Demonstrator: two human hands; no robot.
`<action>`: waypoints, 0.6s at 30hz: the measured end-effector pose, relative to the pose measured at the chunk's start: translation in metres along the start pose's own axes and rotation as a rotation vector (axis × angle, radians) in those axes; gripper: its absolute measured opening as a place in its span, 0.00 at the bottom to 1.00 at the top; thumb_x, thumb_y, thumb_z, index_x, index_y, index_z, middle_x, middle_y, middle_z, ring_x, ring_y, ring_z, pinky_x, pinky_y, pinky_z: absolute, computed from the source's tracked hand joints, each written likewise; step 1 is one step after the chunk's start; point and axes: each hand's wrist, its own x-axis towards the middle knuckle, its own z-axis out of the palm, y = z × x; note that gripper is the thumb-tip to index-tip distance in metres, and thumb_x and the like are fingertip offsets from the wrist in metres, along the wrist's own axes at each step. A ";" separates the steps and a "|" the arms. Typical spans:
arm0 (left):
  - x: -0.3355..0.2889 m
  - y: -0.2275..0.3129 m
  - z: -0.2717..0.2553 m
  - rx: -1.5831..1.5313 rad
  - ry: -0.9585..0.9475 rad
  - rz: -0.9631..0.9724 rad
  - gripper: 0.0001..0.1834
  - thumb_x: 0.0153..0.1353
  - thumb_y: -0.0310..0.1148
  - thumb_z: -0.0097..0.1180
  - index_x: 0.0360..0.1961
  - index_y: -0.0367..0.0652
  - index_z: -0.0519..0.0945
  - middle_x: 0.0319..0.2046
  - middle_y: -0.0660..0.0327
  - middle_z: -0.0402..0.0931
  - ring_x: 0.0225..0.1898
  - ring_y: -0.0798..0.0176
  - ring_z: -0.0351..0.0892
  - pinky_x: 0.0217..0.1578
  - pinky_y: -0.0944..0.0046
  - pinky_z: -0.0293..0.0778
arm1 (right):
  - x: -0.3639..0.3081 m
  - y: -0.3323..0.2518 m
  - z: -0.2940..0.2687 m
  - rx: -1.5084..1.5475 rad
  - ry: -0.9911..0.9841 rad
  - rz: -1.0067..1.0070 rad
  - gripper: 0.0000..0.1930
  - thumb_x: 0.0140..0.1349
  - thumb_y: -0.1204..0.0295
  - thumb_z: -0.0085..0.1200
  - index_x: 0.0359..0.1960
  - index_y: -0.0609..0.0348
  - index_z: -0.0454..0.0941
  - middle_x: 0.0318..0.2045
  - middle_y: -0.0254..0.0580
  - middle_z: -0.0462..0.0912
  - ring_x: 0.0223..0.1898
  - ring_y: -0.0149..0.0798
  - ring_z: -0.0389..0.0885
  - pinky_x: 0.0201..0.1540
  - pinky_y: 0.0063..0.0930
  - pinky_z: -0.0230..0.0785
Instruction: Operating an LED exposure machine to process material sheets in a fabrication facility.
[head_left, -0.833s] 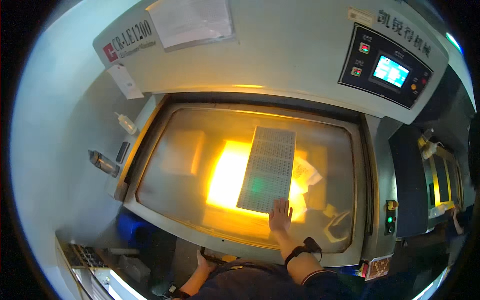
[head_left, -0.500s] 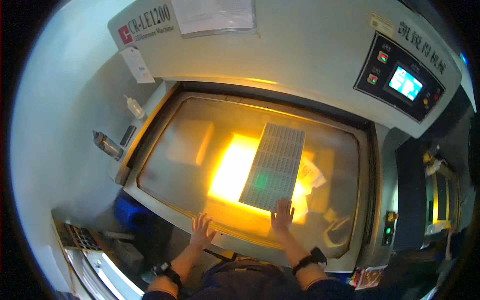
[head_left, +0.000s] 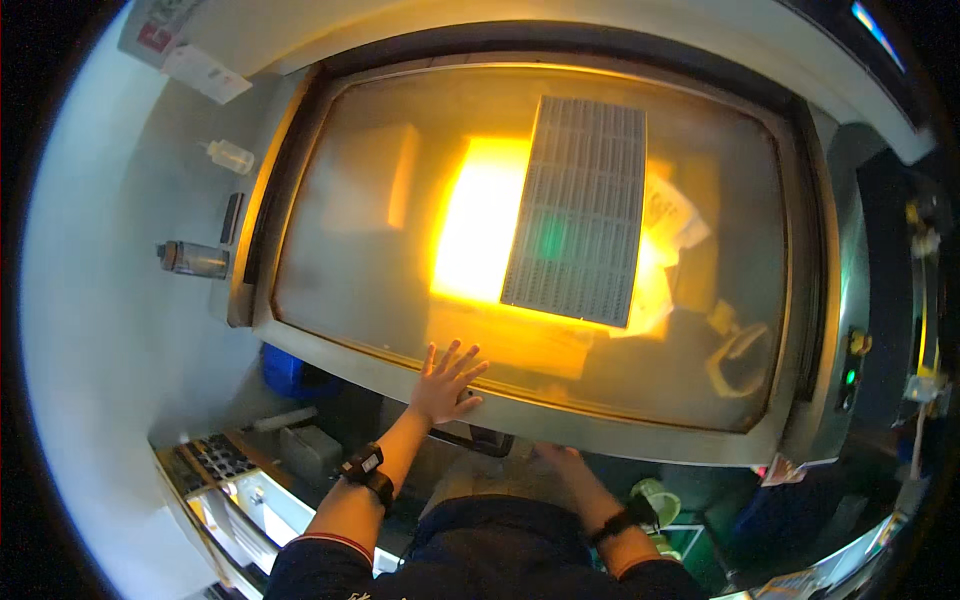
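On the machine's glass lid (head_left: 400, 250), my left hand (head_left: 445, 380) lies spread flat; my right hand (head_left: 560, 458) is beneath its rim, grip unclear.

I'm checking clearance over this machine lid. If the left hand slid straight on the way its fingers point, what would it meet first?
Probably nothing but the tinted lid window itself: the left hand lies flat on its front edge, fingers pointing across bare glass. The grey perforated panel looks underneath.

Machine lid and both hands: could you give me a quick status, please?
Left hand flat, fingers spread, on the lid's front edge. Right hand under the lid's rim, grip hidden. Tinted lid down over the slotted panel. Nothing in the way.
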 end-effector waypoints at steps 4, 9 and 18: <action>-0.007 -0.001 0.009 0.006 0.016 0.009 0.35 0.61 0.63 0.47 0.66 0.61 0.68 0.72 0.63 0.54 0.73 0.46 0.46 0.67 0.29 0.39 | 0.065 0.003 0.006 -0.037 0.423 -0.037 0.27 0.65 0.56 0.49 0.61 0.60 0.70 0.57 0.54 0.75 0.59 0.53 0.72 0.63 0.44 0.60; -0.011 0.002 0.015 -0.044 0.148 0.046 0.33 0.61 0.61 0.50 0.64 0.60 0.70 0.71 0.64 0.55 0.73 0.48 0.49 0.66 0.27 0.44 | 0.078 -0.015 0.027 -0.076 0.764 -0.040 0.25 0.64 0.59 0.51 0.59 0.60 0.72 0.54 0.54 0.78 0.57 0.53 0.75 0.61 0.46 0.62; -0.022 -0.009 0.026 -0.089 0.256 -0.006 0.33 0.63 0.63 0.43 0.65 0.61 0.70 0.71 0.67 0.56 0.73 0.51 0.50 0.67 0.29 0.42 | -0.044 -0.049 0.062 -0.047 0.788 0.110 0.19 0.58 0.63 0.55 0.52 0.51 0.77 0.47 0.51 0.81 0.53 0.55 0.77 0.54 0.43 0.70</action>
